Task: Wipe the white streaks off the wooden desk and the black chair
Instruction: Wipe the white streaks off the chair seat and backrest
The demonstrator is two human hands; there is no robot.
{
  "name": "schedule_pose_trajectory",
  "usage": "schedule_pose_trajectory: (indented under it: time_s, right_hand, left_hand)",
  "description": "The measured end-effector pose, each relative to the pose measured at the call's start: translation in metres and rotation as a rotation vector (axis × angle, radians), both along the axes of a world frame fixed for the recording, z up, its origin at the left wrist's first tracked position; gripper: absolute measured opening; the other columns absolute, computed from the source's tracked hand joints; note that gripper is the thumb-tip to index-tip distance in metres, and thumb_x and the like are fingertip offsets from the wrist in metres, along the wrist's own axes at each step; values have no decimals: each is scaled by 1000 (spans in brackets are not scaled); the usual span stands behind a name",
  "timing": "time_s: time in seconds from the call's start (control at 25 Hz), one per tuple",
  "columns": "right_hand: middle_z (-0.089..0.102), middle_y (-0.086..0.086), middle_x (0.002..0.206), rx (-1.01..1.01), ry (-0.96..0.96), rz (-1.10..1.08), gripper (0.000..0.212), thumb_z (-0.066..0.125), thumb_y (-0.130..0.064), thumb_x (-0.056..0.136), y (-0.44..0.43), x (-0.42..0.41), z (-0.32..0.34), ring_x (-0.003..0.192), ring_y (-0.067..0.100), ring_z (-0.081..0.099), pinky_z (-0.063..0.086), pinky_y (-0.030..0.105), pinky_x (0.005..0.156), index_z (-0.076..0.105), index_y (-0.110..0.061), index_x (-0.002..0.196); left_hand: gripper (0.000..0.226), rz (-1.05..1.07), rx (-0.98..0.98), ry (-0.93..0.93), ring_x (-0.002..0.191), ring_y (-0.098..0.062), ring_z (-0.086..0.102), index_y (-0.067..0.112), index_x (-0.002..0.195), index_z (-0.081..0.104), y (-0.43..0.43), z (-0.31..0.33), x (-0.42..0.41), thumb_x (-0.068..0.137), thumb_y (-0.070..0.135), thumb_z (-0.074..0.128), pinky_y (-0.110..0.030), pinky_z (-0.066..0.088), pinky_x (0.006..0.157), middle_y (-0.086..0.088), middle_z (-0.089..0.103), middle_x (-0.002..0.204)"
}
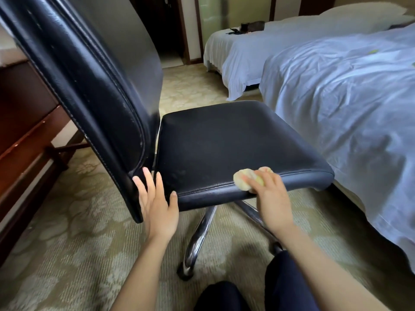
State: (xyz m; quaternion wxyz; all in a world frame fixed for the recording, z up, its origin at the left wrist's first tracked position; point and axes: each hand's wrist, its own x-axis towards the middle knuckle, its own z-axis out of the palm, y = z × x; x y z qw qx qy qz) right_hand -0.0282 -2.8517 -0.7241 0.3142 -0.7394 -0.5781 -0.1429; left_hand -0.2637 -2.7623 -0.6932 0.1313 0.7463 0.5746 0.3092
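Note:
The black leather chair (224,140) fills the middle of the head view, its tall backrest (94,86) at the left and its seat facing me. My right hand (269,198) presses a crumpled yellow cloth (243,178) against the front edge of the seat, fingers curled over it. My left hand (157,203) is flat with straight fingers at the gap between the backrest's lower corner and the seat's left front corner, the thumb touching the seat edge. Faint pale scuffs show along the backrest's seam. The wooden desk (24,122) stands at the far left.
Two beds with white sheets (336,97) stand close on the right, the nearer one almost touching the seat. The chair's chrome legs (199,234) and a caster spread over patterned carpet (74,232). My dark-trousered knees (283,286) sit at the bottom. A dark doorway lies behind.

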Motion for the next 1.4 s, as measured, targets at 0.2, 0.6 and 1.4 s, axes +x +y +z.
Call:
schedule_pose_trajectory:
  time_s: [0.2,0.6,1.4]
  right_hand:
    - [51,9,119,-99,235,-219,51,54,-2,81,-37,55,8,104,36,44,40,36,79,56,-27,125]
    - [62,8,106,41,597,-393,26,62,-25,85,-69,45,33,99,26,57,41,32,82,63,-19,111]
    - [63,-4,81,-504,658,-48,9,50,-26,94,-37,-37,272,79,17,59,45,34,68,57,-23,97]
  left_hand:
    - [57,-94,-112,-17,143,-16,-23,19,153,15,-16,4,29,101,26,39,-39,-11,116,11,-19,156]
    - [46,-394,71,205,147,-11,5,26,145,36,-39,-3,114,100,33,35,-44,-16,114,9,19,158]
    - [48,-451,-773,353,130,-18,44,29,141,43,-41,226,60,101,47,24,-33,36,106,5,47,144]
